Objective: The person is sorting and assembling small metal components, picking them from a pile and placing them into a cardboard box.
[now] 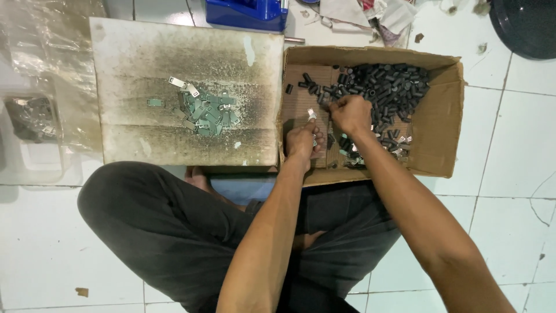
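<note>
The left hand (302,142) pinches one small silver metal piece (311,114) in a narrow grip at the centre of the frame, inside one open cardboard box (443,124). Just right of it, the right hand (350,113) closes its grip on the black cylinders (388,87), a heap too many to count. Left of the box, one stained board (145,64) carries a pile of green-grey metal tabs (207,110). One blue container (248,13) sits at the top edge.

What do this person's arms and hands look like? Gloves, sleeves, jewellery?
Both arms are bare up to the frame edge, no sleeves showing. The left hand and right hand wear no gloves, and no watch, ring or bracelet can be seen. The forearms are lean. Dark trousers cover the legs.
</note>
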